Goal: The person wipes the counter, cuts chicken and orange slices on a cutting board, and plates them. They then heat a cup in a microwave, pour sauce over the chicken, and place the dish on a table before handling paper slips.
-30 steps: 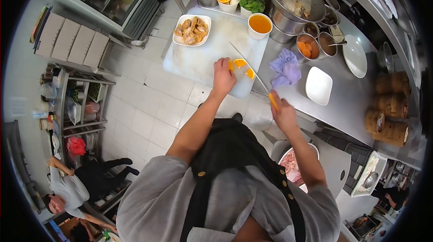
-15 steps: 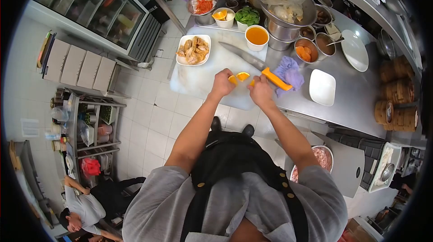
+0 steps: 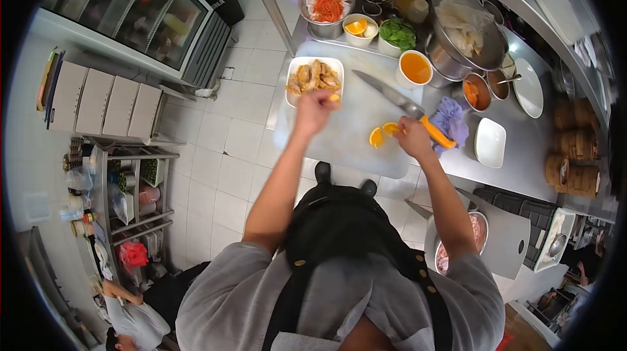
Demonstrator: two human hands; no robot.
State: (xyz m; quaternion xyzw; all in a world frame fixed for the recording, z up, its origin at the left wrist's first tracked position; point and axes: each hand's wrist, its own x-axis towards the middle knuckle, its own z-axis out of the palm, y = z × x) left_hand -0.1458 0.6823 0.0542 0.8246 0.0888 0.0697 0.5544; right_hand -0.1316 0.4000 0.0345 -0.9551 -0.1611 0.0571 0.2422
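Observation:
At the lower edge of a white dish of cooked meat pieces point(image 3: 320, 75), my left hand point(image 3: 315, 113) pinches an orange wedge point(image 3: 334, 98). My right hand point(image 3: 414, 138) has its fingers closed at another orange piece point(image 3: 391, 129), beside the knife's yellow handle point(image 3: 437, 133). One more orange wedge point(image 3: 376, 137) lies on the white cutting board point(image 3: 346, 148) just left of my right hand. The knife blade point(image 3: 385, 91) points up and left across the board. A bunched purple cloth point(image 3: 449, 117) lies against the handle.
Behind the board stand a cup of orange liquid point(image 3: 415, 68), a tub of green leaves point(image 3: 397, 34), a tub of orange wedges point(image 3: 359, 29) and a bowl of shredded carrot point(image 3: 326, 6). An empty white dish point(image 3: 490, 142) sits on the steel counter at the right.
My left hand has moved from the middle of the board to the dish of meat, carrying an orange wedge. My right hand stays near the knife handle. The camera view has shifted.

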